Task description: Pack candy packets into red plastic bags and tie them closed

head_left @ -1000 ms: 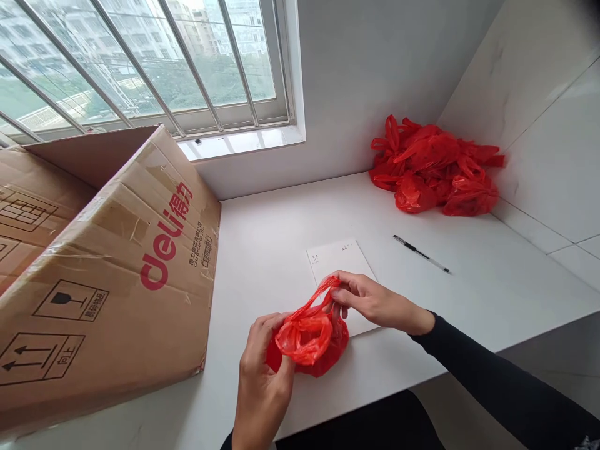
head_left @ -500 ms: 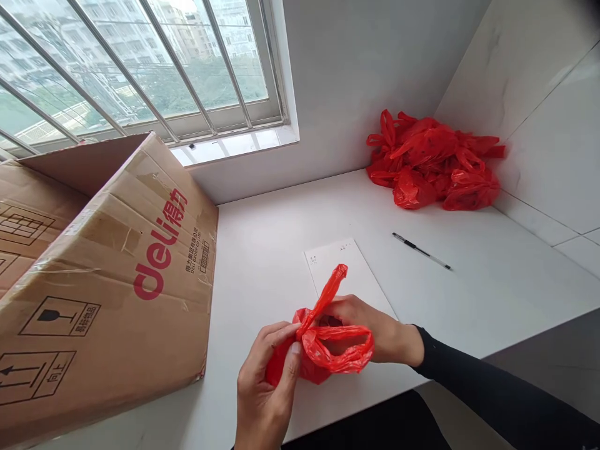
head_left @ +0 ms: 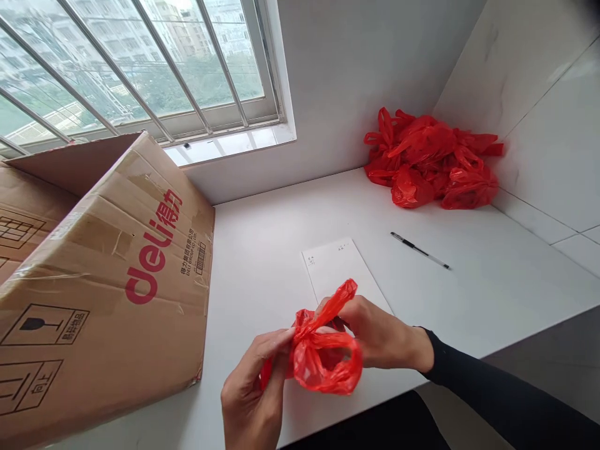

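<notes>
A red plastic bag (head_left: 323, 365) with a knotted neck and looped handles is held between both hands above the near part of the white table (head_left: 262, 250). My left hand (head_left: 257, 381) grips it at the knot, thumb and fingers closed on the plastic. Behind the handles, my right hand (head_left: 368, 331) has its fingers curled at the bag; the bag partly covers the fingertips. One handle end sticks up to the right, and the other forms a loose loop toward me. Just beyond the hands lies a white sheet of paper (head_left: 335, 265) with small handwriting.
At the left stands a large open cardboard box (head_left: 154, 250) below a barred window (head_left: 187, 69). A heap of red plastic bags (head_left: 431, 156) fills the far right corner by the wall. Right of the paper lies a black pen (head_left: 419, 250). The table's front edge runs close to my body.
Both hands still hold the bag. My left hand has shifted slightly left, the upright handle has tipped to the right, and the looped handle has drooped and narrowed.
</notes>
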A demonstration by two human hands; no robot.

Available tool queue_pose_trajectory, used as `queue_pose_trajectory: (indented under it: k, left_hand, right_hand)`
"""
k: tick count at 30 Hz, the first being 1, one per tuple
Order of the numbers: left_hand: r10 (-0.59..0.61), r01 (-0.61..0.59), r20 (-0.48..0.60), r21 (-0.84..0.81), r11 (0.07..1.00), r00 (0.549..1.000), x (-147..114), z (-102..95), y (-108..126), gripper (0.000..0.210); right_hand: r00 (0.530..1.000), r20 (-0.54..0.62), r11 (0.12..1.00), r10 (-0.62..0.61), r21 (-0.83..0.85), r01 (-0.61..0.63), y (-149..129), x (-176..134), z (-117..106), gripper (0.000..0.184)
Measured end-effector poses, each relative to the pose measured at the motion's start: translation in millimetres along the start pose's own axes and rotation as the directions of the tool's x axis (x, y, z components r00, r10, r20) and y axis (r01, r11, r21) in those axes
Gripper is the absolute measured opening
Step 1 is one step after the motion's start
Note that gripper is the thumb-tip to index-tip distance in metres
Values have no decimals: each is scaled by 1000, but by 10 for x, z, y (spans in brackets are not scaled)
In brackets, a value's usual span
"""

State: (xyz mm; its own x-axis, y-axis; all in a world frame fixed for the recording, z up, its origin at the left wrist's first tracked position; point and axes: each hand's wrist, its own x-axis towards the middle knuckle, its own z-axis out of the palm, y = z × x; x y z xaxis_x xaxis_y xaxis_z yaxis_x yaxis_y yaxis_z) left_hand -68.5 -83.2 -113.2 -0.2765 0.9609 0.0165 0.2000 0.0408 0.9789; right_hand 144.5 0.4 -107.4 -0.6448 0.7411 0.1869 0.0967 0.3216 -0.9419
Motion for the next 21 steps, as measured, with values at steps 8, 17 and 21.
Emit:
queue_pose_trajectory:
  k: [8, 17, 21]
  left_hand:
    - [-36, 40, -58, 84, 996, 998, 23, -206, -88, 24]
    - [-3, -1, -74, -61, 998, 997, -48, -14, 192, 17]
    - [-87, 80, -239, -40, 996, 967, 26, -274, 32, 31]
  right_hand:
    - [996, -79, 991, 48, -119, -57, 48, -107, -73, 4]
    - [991, -70, 988, -118, -112, 109, -32, -15, 163, 4]
    - [982, -186, 985, -23, -174, -10, -61, -162, -49, 5]
